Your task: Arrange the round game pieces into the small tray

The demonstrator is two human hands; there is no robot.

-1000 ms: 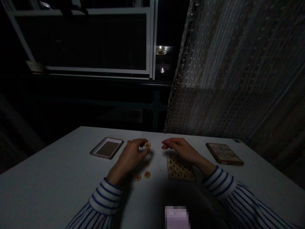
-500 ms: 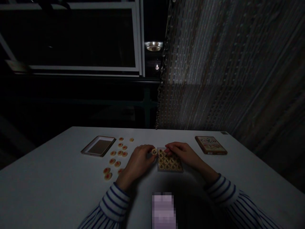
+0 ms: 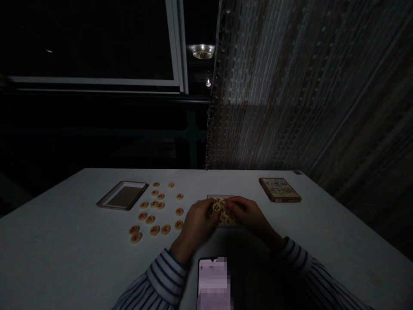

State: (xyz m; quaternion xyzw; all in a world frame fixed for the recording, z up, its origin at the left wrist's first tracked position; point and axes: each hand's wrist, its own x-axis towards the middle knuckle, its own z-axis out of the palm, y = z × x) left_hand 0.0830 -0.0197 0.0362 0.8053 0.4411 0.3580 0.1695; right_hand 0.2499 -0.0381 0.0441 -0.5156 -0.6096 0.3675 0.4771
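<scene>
My left hand (image 3: 200,219) is closed in a pinch on a round xiangqi piece (image 3: 217,207) with a dark character, held over a clear square box (image 3: 222,227). Pale pieces with dark characters lie in rows in this box, partly hidden by my hands. On the box's right side is my right hand (image 3: 250,213), thumb and fingertips drawn together at the pieces near the held one. Whatever is between those fingertips is hidden. Left of my left hand, several xiangqi pieces with red characters (image 3: 150,220) lie scattered on the white table (image 3: 322,241).
A shallow open tray (image 3: 124,197) sits at the back left. At the back right lies a flat box with a printed cover (image 3: 280,189). A phone (image 3: 213,280) with a lit screen is at the front. A bead curtain (image 3: 274,86) hangs behind the table.
My left hand has moved right, bringing the dark-marked piece from beside the clear box to over it. My right hand stays at the box. The view has shifted slightly.
</scene>
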